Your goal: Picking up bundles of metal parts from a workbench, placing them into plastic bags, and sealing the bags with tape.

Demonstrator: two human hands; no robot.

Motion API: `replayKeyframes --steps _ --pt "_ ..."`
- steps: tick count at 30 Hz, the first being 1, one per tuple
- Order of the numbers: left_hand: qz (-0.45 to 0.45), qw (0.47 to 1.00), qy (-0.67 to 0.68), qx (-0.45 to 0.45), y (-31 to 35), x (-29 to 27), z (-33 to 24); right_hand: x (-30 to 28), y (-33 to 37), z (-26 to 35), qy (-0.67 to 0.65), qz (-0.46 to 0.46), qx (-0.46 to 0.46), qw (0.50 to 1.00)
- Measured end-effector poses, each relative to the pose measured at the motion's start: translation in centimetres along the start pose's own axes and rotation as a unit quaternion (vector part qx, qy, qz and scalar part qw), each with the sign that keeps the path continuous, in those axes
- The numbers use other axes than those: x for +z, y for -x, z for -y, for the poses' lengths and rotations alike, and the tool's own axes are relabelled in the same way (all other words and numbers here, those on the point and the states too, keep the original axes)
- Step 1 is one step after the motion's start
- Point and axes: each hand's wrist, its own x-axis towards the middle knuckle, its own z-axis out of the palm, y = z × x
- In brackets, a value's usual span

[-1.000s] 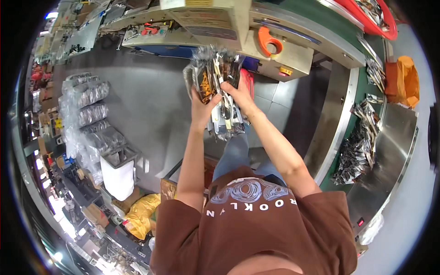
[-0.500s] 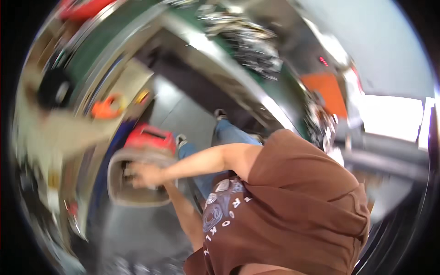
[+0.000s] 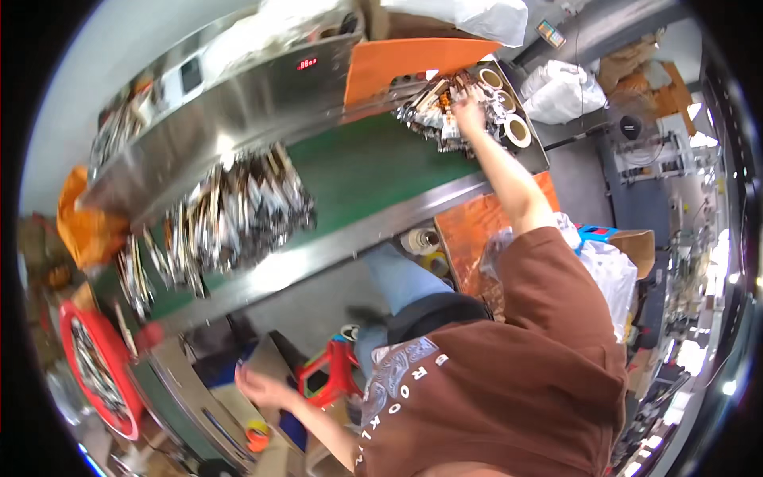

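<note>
Your right hand (image 3: pixel 469 114) reaches down into a heap of slim, glossy plastic packets (image 3: pixel 435 105), fingers among the upper ones; you can't tell from here whether they pinch any or only press on them. Your left hand (image 3: pixel 266 389) holds nothing: its fingers are stretched out, thumb apart, well away from the packets and near an orange tape dispenser (image 3: pixel 256 436).

The packets under your right hand look silvery and crinkled, with dark patches, pale strips and a few orange-brown spots showing through. They lie overlapping at mixed angles at the right end of the long green work surface (image 3: pixel 350 171), below the orange upright board (image 3: pixel 389 67) along its far edge. Just beside them, toward the right end corner, sit pale, ring-shaped rolls (image 3: pixel 517 129).

Farther left on the surface, a broad bank of similar long packets (image 3: pixel 238 207) lies roughly side by side, pale and brown strips alternating with silver, darker at the ends toward the near metal edge (image 3: pixel 278 274). Past the left end, a round red basin (image 3: pixel 121 358) holds more shiny pieces, too small to make out singly.
</note>
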Motion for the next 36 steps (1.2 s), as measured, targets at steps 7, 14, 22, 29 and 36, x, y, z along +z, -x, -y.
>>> replayKeyframes --steps 7,14,22,29,36 --pt "0.490 0.841 0.135 0.185 0.2 41.6 -27.1 -2.2 -13.8 -8.0 0.205 0.037 0.107 0.972" --pt "0.647 0.736 0.048 0.193 9.1 62.1 -40.6 5.6 -3.9 -8.1 0.192 -0.010 -0.012 0.981" --pt "0.679 0.711 -0.129 0.129 13.6 62.3 -46.2 1.7 -9.8 -11.2 0.205 -0.127 0.040 0.970" --pt "0.655 0.748 -0.101 0.023 15.5 60.5 -45.0 3.7 -8.8 -10.6 0.155 0.111 0.206 0.960" --pt "0.655 0.745 -0.128 0.006 15.3 59.4 -46.1 5.4 -10.7 -13.3 0.048 0.194 0.299 0.933"
